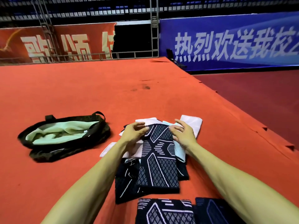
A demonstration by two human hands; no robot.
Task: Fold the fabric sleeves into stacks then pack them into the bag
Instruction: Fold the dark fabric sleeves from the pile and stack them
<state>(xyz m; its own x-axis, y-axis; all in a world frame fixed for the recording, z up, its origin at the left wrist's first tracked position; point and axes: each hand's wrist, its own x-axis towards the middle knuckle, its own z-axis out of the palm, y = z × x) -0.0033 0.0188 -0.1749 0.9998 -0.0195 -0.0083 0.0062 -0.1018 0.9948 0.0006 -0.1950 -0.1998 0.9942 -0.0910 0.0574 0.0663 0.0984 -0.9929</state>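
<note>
A long dark-navy patterned sleeve [159, 160] lies flat on a pile of sleeves on the red carpet. My left hand [134, 135] rests at its far left corner and my right hand [183, 132] at its far right corner, fingers spread and curled over the far edge. Under it lie white and pale-pink sleeves [192, 122], a light-blue one [178, 151] and another dark one [127, 180]. Two folded dark sleeves [165, 210] sit at the near edge. The black bag [64, 136] with pale-green lining lies open at the left.
The red carpet [97, 88] covers a raised platform whose edge [242, 117] runs diagonally at the right, dropping to a darker red floor. Red and blue banners and metal truss stand far behind.
</note>
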